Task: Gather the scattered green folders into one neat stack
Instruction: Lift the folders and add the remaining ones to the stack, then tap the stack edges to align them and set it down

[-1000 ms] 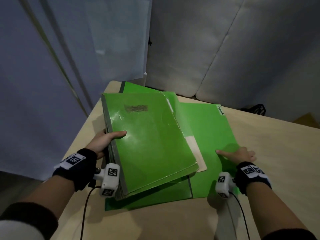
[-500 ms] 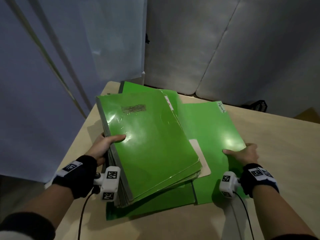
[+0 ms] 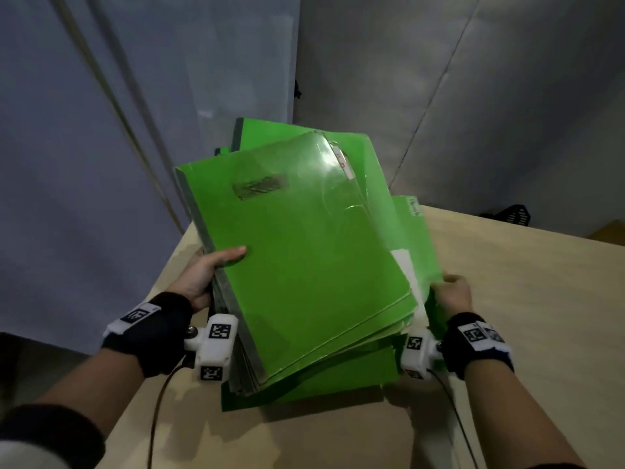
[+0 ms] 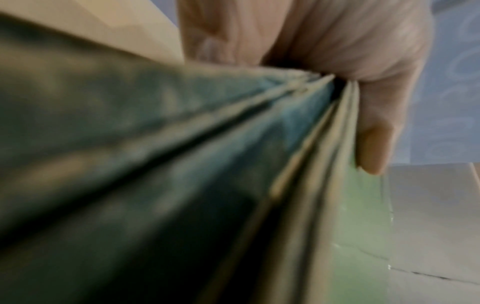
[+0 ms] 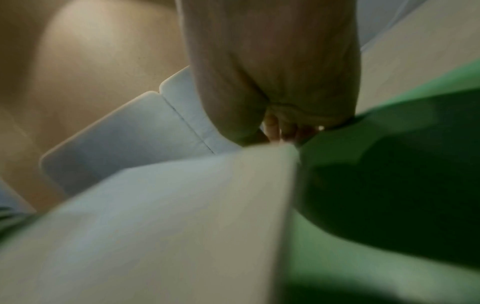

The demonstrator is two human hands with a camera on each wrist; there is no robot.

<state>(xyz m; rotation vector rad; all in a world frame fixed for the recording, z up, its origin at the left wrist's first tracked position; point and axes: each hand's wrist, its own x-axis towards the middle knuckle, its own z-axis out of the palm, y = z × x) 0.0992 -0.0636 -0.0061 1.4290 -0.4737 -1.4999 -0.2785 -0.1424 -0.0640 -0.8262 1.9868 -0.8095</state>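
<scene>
Left hand at 9 o'clock, thumb flat on top, fingers underneath gripping; right hand at 3 o'clock, curled, pinching.

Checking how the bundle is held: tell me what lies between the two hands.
In the head view, the tilted bundle of green folders spans the gap: the left hand grips its spine side, the right hand its opposite edge.

No legible text. Scribbled-over grey label patch on top glossy green plastic folder; right of it, white tabs and bear handwriting too small to read.
</scene>
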